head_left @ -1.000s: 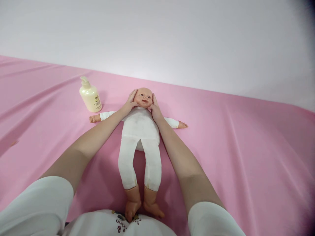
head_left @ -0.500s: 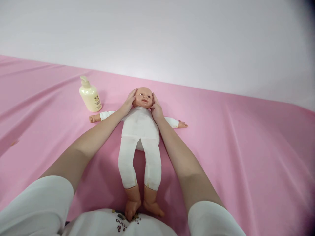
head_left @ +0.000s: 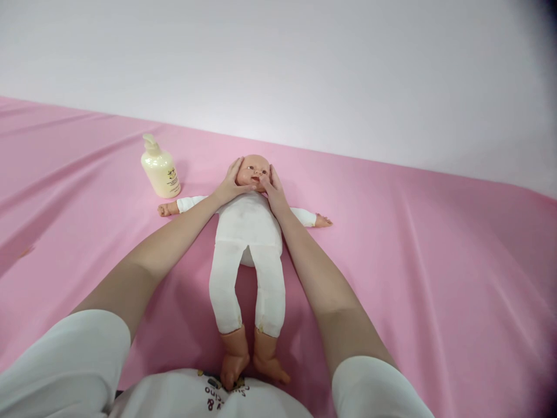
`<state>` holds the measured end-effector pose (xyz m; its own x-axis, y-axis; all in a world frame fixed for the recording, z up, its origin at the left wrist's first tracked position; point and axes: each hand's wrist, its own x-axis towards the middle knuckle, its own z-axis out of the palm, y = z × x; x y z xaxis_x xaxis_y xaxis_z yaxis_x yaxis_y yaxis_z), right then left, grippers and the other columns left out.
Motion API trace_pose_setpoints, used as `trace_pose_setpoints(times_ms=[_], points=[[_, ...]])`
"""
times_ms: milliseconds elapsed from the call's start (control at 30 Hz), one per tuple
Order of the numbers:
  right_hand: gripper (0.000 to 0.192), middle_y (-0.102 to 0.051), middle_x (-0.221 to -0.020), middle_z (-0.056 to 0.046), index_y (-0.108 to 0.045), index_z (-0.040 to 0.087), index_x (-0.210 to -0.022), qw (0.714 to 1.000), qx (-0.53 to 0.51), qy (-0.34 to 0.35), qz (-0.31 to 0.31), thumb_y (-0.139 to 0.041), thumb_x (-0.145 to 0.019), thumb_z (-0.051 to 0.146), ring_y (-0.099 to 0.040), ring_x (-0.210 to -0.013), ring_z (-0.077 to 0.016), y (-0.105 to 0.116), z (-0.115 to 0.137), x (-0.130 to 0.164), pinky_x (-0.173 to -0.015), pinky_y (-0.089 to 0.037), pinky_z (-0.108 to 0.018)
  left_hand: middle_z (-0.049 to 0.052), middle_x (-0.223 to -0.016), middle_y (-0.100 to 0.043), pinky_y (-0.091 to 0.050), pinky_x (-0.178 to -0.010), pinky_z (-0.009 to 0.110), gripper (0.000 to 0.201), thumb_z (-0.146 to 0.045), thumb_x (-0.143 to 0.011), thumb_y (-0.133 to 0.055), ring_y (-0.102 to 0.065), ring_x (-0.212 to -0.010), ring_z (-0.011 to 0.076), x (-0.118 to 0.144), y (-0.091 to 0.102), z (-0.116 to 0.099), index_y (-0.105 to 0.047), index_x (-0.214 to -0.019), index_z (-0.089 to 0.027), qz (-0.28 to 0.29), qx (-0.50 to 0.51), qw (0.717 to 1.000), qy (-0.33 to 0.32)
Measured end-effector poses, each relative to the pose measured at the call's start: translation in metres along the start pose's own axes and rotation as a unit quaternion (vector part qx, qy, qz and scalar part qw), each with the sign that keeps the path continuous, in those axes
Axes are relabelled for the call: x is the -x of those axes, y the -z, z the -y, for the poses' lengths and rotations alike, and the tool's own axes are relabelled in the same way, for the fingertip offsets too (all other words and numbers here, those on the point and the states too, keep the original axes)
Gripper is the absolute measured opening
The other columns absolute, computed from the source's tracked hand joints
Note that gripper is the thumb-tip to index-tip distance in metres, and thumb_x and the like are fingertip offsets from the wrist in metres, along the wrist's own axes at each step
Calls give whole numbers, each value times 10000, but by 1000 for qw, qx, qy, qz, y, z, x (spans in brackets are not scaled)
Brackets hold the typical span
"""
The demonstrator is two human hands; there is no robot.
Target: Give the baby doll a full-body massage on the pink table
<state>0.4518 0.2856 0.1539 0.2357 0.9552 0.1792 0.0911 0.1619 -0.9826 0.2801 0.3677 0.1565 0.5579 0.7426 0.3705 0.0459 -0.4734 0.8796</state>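
A baby doll point(head_left: 249, 220) in a white cloth body lies on its back, arms spread wide and feet toward me. My left hand point(head_left: 232, 184) rests along the head's side at the left of the picture, fingers stretched out and thumb reaching across the chin. On the opposite cheek lies my right hand point(head_left: 274, 190), its fingers extended and its thumb beside the doll's mouth. Both hands touch the doll's head point(head_left: 255, 165) from either side without closing round it. The fingers' undersides are hidden.
A pale yellow pump bottle point(head_left: 161, 173) stands left of the doll, close to its outstretched arm. Pink cloth point(head_left: 383, 244) with a few folds covers the surface. Behind it rises a plain white wall point(head_left: 278, 69).
Both thumbs have moved inward from the sides of the doll's head onto its chin and mouth area. The doll's body and the bottle are where they were.
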Motion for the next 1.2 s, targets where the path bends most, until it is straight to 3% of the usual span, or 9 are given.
trace_pose_setpoints(times_ms=[133, 300, 733, 933, 1200], points=[[1289, -170, -1736, -50, -72, 254, -1659, 1000, 27, 8, 6, -788, -687, 704, -222, -1604, -272, 2, 2, 1, -1318, -255, -452, 122, -1706, -157, -147, -1316, 530, 1168, -527, -657, -856, -105, -1602, 377, 3, 1, -7, -243, -1613, -255, -5, 10, 1000, 15], [1319, -132, -1742, -58, -41, 246, -1659, 1000, 26, -4, 17, -810, -682, 684, -221, -1604, -278, 4, 6, 4, -1311, -269, -461, 84, -1716, -138, -144, -1318, 521, 1121, -533, -696, -843, -76, -1609, 368, 8, 3, -15, -244, -1615, -302, 9, 22, 1000, 5], [1052, -185, -1727, 77, -45, 384, -1645, 999, -12, 15, 27, -598, -820, 732, -222, -1605, -253, 0, -5, -3, -1295, -298, -528, 50, -1720, -182, -73, -1331, 478, 879, -718, -858, -576, -81, -1618, 305, -3, -2, 5, -300, -1583, -306, -12, 29, 1000, 3], [950, -203, -1723, 84, -102, 372, -1643, 999, -37, -3, -4, -501, -856, 723, -253, -1594, -224, -1, -12, -10, -1293, -314, -489, 10, -1715, -216, -124, -1328, 429, 735, -723, -962, -293, -120, -1619, 243, -10, -8, 19, -313, -1578, -322, -34, 71, 997, 0], [720, -287, -1700, 65, -245, 380, -1609, 998, -38, -27, -41, -385, -946, 619, -384, -1532, -222, -1, -5, -2, -1218, -437, -481, -3, -1694, -276, -138, -1323, 390, 656, -658, -980, -363, -171, -1609, 224, -12, -13, 27, -387, -1547, -330, -66, 101, 993, 5]])
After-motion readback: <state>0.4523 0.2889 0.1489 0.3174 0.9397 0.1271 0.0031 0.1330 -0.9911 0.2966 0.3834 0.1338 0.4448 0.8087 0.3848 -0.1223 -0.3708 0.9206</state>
